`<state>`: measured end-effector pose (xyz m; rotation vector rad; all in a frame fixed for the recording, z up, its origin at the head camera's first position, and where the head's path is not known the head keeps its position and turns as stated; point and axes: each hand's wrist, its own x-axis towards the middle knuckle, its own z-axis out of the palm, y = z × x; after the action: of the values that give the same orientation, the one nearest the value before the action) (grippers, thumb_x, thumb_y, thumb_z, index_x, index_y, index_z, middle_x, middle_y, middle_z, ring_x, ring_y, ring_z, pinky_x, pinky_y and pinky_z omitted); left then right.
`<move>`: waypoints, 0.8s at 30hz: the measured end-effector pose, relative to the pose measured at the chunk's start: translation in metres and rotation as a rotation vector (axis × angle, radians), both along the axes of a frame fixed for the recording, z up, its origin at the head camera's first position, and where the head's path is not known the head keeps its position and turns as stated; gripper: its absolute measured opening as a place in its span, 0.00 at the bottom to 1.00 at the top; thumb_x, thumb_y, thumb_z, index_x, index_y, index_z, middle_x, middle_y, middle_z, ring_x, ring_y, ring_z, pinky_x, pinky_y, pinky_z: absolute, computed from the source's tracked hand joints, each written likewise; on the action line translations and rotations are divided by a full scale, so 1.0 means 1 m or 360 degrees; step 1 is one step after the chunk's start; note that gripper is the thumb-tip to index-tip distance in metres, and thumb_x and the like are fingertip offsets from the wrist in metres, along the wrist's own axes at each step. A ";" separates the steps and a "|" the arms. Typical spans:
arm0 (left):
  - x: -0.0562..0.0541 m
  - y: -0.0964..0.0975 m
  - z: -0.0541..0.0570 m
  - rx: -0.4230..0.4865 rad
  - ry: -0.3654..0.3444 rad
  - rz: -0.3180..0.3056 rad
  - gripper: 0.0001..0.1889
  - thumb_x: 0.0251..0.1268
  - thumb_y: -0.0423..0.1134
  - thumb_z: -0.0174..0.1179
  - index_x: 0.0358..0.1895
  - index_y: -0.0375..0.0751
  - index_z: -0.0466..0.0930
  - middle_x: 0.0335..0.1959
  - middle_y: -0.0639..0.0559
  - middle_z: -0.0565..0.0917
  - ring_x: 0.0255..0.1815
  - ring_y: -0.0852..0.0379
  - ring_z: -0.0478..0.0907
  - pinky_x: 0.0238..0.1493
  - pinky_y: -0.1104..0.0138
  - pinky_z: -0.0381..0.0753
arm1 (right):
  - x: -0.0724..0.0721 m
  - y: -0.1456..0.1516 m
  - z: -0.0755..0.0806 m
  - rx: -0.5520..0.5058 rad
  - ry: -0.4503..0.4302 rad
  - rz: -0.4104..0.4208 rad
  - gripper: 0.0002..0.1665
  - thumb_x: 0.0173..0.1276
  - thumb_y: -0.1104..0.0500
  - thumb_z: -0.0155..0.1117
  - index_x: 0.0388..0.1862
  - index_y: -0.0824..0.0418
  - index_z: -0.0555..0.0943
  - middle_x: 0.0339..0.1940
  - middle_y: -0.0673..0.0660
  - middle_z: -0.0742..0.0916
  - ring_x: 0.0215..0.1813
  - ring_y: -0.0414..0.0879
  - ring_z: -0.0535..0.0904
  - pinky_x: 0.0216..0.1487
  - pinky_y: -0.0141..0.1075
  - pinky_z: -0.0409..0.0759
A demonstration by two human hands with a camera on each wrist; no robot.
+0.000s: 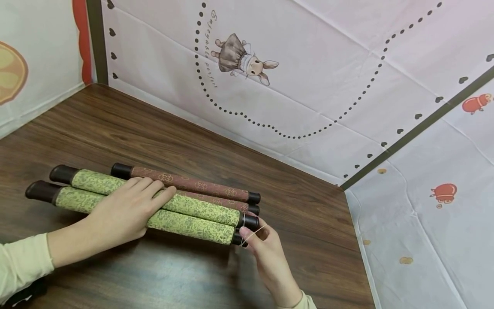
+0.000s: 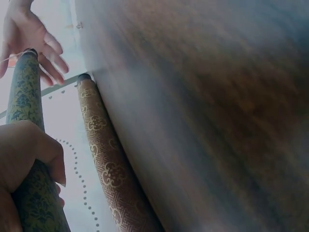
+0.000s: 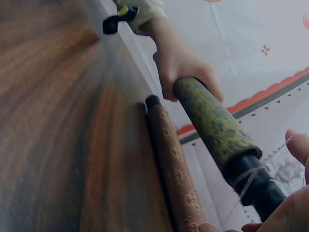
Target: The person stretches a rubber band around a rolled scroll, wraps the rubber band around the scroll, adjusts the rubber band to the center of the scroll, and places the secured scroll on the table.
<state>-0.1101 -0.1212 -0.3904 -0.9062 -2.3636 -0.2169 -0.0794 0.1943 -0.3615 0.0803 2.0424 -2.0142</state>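
Observation:
Two green floral scroll rolls (image 1: 200, 229) with dark end knobs lie side by side in the head view. My left hand (image 1: 125, 206) grips them around the middle, its fingers over the top. At their right end my right hand (image 1: 266, 253) holds a thin pale string (image 1: 254, 233) between thumb and fingers, pulled out from the knob. The right wrist view shows that string looped around the dark knob (image 3: 253, 186). In the left wrist view, several fingers of the right hand (image 2: 31, 38) are spread beside the knob.
Behind the green rolls, red-brown scroll rolls (image 1: 185, 183) with gold flowers and dark knobs lie on the dark wood table (image 1: 127, 124). Printed cloth walls (image 1: 308, 77) border the table at the back and both sides. A black object (image 1: 27, 294) sits by the left sleeve.

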 end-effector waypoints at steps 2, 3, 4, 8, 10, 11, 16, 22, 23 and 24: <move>0.000 -0.001 0.000 -0.0001 0.0005 -0.0016 0.38 0.25 0.21 0.61 0.55 0.37 0.75 0.36 0.44 0.80 0.38 0.44 0.77 0.43 0.54 0.79 | -0.002 0.002 0.003 0.0016 -0.0004 0.0002 0.37 0.65 0.59 0.65 0.71 0.68 0.67 0.54 0.55 0.83 0.54 0.40 0.80 0.56 0.33 0.78; 0.000 -0.001 0.000 -0.0002 0.0005 -0.0022 0.38 0.25 0.21 0.61 0.56 0.37 0.75 0.36 0.44 0.80 0.38 0.44 0.77 0.43 0.54 0.79 | -0.002 0.004 0.004 0.0025 -0.0008 0.0013 0.38 0.64 0.60 0.65 0.72 0.68 0.66 0.56 0.56 0.82 0.54 0.40 0.79 0.56 0.33 0.78; 0.000 -0.001 0.000 -0.0003 0.0006 -0.0029 0.38 0.25 0.21 0.61 0.56 0.37 0.75 0.36 0.44 0.80 0.38 0.44 0.77 0.43 0.54 0.79 | -0.003 0.004 0.005 0.0032 -0.0016 0.0033 0.39 0.64 0.59 0.65 0.73 0.68 0.65 0.57 0.57 0.81 0.55 0.40 0.79 0.57 0.32 0.79; 0.001 -0.001 0.001 0.0001 0.0015 -0.0061 0.37 0.27 0.21 0.60 0.56 0.38 0.76 0.36 0.45 0.80 0.38 0.45 0.78 0.41 0.54 0.79 | -0.006 0.008 0.006 0.0061 -0.0007 0.0107 0.38 0.64 0.60 0.65 0.72 0.69 0.66 0.62 0.60 0.79 0.57 0.40 0.78 0.57 0.31 0.79; 0.001 -0.002 0.002 0.0002 0.0020 -0.0081 0.36 0.28 0.21 0.59 0.55 0.39 0.76 0.36 0.45 0.81 0.38 0.45 0.78 0.43 0.54 0.79 | -0.007 0.010 0.006 0.0082 0.0007 0.0128 0.37 0.65 0.60 0.64 0.72 0.69 0.67 0.66 0.63 0.78 0.59 0.40 0.76 0.59 0.30 0.78; 0.001 -0.001 0.002 0.0002 0.0022 -0.0091 0.36 0.28 0.21 0.59 0.55 0.39 0.76 0.37 0.45 0.81 0.38 0.45 0.78 0.43 0.54 0.79 | -0.008 0.010 0.005 0.0098 0.0015 0.0136 0.36 0.65 0.60 0.64 0.71 0.69 0.68 0.67 0.64 0.77 0.60 0.40 0.76 0.60 0.30 0.76; 0.001 -0.002 0.003 -0.0021 0.0016 -0.0127 0.37 0.27 0.21 0.60 0.55 0.40 0.76 0.38 0.46 0.81 0.39 0.45 0.78 0.44 0.54 0.79 | -0.013 0.015 0.004 0.0149 0.0045 0.0179 0.33 0.65 0.59 0.64 0.69 0.67 0.72 0.69 0.64 0.77 0.65 0.42 0.75 0.62 0.31 0.74; 0.003 -0.003 0.002 -0.0083 -0.0027 -0.0197 0.38 0.28 0.22 0.62 0.57 0.40 0.76 0.42 0.47 0.82 0.43 0.47 0.78 0.47 0.54 0.81 | -0.016 0.019 0.002 0.0154 0.0062 0.0373 0.32 0.64 0.58 0.65 0.68 0.64 0.74 0.71 0.68 0.75 0.69 0.46 0.75 0.64 0.29 0.74; 0.003 -0.003 0.002 -0.0090 -0.0029 -0.0211 0.38 0.28 0.23 0.62 0.57 0.40 0.77 0.42 0.47 0.82 0.43 0.48 0.78 0.48 0.54 0.80 | -0.016 0.020 0.001 0.0153 0.0071 0.0411 0.32 0.64 0.58 0.65 0.68 0.63 0.74 0.71 0.68 0.75 0.70 0.46 0.75 0.64 0.29 0.74; 0.003 -0.003 0.001 -0.0095 -0.0027 -0.0226 0.38 0.28 0.23 0.62 0.57 0.40 0.77 0.43 0.47 0.82 0.44 0.48 0.78 0.49 0.54 0.80 | -0.017 0.020 0.001 0.0150 0.0078 0.0450 0.32 0.64 0.58 0.66 0.68 0.62 0.74 0.71 0.69 0.75 0.70 0.47 0.75 0.64 0.29 0.74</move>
<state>-0.1068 -0.1243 -0.3890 -1.1065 -2.3342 -0.2118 -0.0964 0.2145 -0.3602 -0.2289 2.0457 -1.7652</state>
